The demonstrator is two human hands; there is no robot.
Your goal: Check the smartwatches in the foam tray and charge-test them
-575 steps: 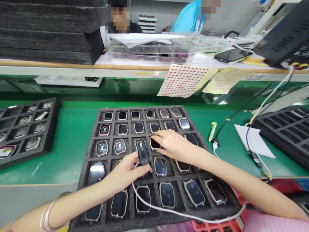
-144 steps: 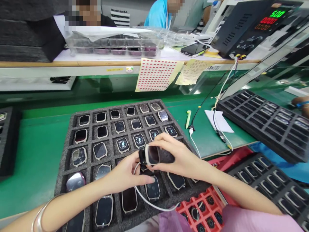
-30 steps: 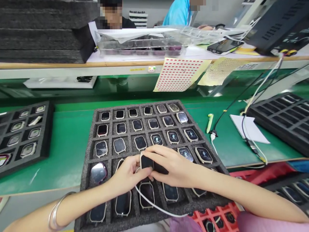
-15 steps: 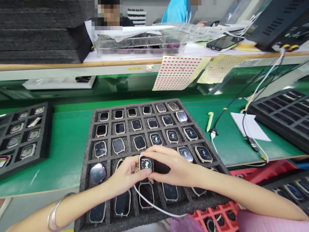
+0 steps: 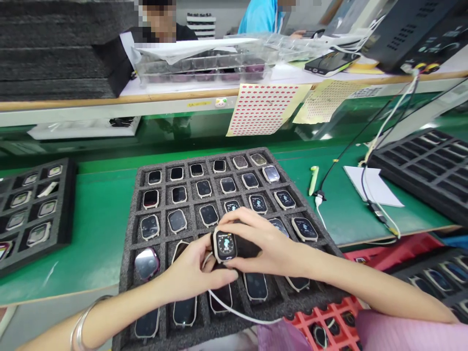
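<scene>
Since half a second ago, the thumb of the left hand (image 5: 195, 268) has dropped clear of the watch (image 5: 225, 245), baring its lit, glossy face. Pale-rimmed and rounded-square, the watch is at 6 o'clock, pinched between thumb and fingers of the right hand (image 5: 270, 243); the left hand curls behind it, its grip hidden. Below lies a grainy dark foam tray (image 5: 127, 253), its pockets holding similar watches (image 5: 177, 221). Smooth green desk (image 5: 98, 204) spreads towards 9 and 3 o'clock. At 10 o'clock, black foam slabs (image 5: 54, 53) stack on a shelf (image 5: 91, 112).
</scene>
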